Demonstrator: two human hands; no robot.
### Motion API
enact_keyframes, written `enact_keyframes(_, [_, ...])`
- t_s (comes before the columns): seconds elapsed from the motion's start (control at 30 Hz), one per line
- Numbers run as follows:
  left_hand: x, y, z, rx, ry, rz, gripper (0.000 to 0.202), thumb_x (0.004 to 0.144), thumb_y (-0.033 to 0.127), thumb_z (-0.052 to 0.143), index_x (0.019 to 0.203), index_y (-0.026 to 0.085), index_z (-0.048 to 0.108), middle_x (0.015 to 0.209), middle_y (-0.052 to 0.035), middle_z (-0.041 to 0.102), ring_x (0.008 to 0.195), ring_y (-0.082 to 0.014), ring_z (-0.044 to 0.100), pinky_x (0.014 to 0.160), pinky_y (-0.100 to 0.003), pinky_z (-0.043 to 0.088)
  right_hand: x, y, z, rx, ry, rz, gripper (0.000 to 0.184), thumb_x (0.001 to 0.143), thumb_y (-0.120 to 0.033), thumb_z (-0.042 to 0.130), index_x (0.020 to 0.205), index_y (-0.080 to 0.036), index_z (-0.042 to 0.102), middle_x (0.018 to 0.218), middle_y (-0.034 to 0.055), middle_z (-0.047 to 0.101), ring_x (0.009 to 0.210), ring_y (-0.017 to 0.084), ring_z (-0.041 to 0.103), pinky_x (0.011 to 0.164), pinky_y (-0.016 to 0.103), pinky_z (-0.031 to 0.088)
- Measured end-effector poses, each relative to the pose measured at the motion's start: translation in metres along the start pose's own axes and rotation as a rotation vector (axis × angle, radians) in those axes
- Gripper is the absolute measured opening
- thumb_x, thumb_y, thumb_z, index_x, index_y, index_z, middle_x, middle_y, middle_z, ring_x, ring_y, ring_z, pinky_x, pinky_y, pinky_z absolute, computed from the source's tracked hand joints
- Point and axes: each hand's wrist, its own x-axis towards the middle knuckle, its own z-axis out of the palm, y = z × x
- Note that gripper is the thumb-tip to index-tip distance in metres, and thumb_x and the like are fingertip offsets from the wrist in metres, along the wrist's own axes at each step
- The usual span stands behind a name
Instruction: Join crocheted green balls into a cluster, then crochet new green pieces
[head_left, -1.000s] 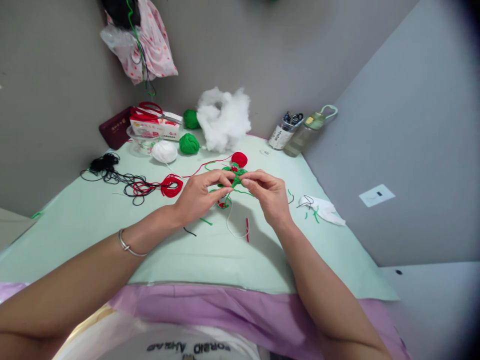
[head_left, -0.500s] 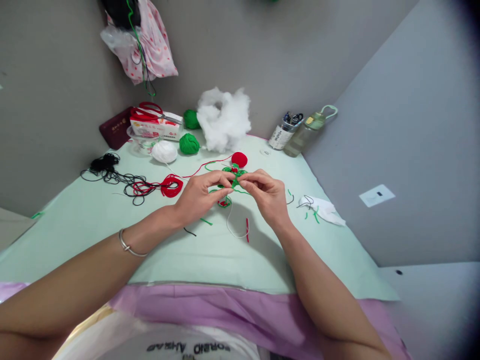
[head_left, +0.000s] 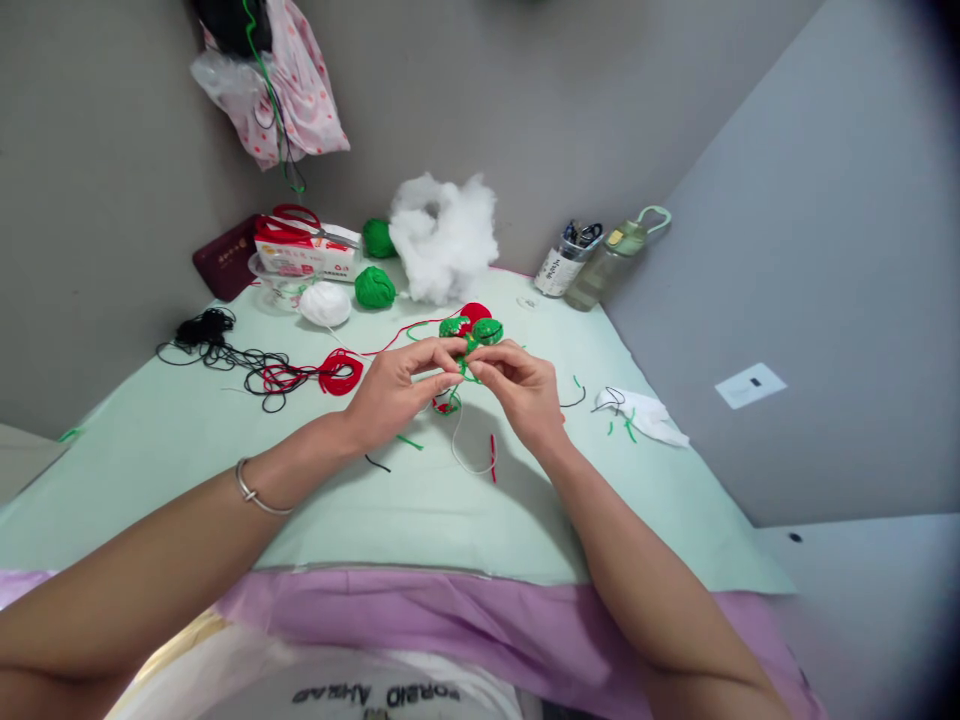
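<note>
My left hand (head_left: 401, 388) and my right hand (head_left: 523, 385) meet over the middle of the table, fingertips pinched on a small green-and-red crochet piece (head_left: 488, 331). Rounded green parts of it stick up beyond the fingers; its middle is hidden by them. Just below my left fingertips lies another red-and-green crocheted bit (head_left: 445, 404), and a white yarn strand (head_left: 457, 450) loops down from there. Directly behind the piece sits a red yarn ball (head_left: 475, 314). Whether a needle or hook is in my fingers cannot be made out.
White stuffing (head_left: 442, 240), green yarn balls (head_left: 375, 288) and a white one (head_left: 325, 303) stand at the back. Red scissors (head_left: 296, 222) rest on a box. Tangled black yarn (head_left: 206, 330) lies left; a bottle (head_left: 611, 265) and pen cup (head_left: 561, 265) stand back right.
The crochet piece has turned between my fingers, so its rounded green parts now show above them. My right hand has shifted slightly left, closer to my left hand.
</note>
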Motion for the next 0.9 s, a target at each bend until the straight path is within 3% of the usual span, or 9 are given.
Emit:
enact_keyframes(0.27, [0.0012, 0.0014, -0.0008, -0.04, 0.002, -0.004, 0.017, 0.084, 0.035, 0.076, 0.083, 0.02, 0.068, 0.128, -0.0123, 0.071, 0.132, -0.0299, 0.058, 0.111, -0.048, 0.044, 0.0028, -0.0033, -0.0023, 0.186, 0.012, 0.12, 0.02, 0.077, -0.039, 0.081, 0.082, -0.022, 0.075, 0.075, -0.0017, 0.064, 0.057, 0.009, 0.04, 0.053, 0.026, 0.034])
enact_keyframes(0.6, [0.0024, -0.001, -0.0016, -0.037, 0.0, -0.013, 0.017, 0.083, 0.035, 0.076, 0.081, 0.02, 0.067, 0.13, -0.0122, 0.07, 0.132, -0.0304, 0.058, 0.111, -0.049, 0.045, 0.0015, -0.0058, -0.0038, 0.191, -0.021, 0.093, 0.023, 0.087, -0.044, 0.071, 0.089, -0.022, 0.074, 0.073, -0.0015, 0.063, 0.056, 0.009, 0.046, 0.056, 0.027, 0.039])
enact_keyframes(0.73, [0.0016, -0.0026, -0.0011, -0.042, -0.005, -0.021, 0.015, 0.084, 0.033, 0.075, 0.082, 0.02, 0.067, 0.131, -0.0117, 0.069, 0.133, -0.0303, 0.057, 0.112, -0.049, 0.044, -0.0005, -0.0063, -0.0039, 0.117, -0.022, 0.069, 0.023, 0.09, -0.044, 0.068, 0.09, -0.022, 0.072, 0.075, -0.0007, 0.063, 0.058, 0.011, 0.047, 0.056, 0.028, 0.04])
enact_keyframes(0.9, [0.0011, -0.0029, 0.0011, -0.082, -0.034, -0.032, 0.015, 0.084, 0.033, 0.075, 0.08, 0.02, 0.068, 0.126, -0.0109, 0.071, 0.134, -0.0306, 0.056, 0.112, -0.048, 0.043, -0.0052, -0.0083, 0.0, -0.164, -0.05, -0.116, 0.016, 0.095, -0.034, 0.061, 0.089, -0.023, 0.071, 0.086, 0.0029, 0.065, 0.072, 0.014, 0.054, 0.067, 0.03, 0.044])
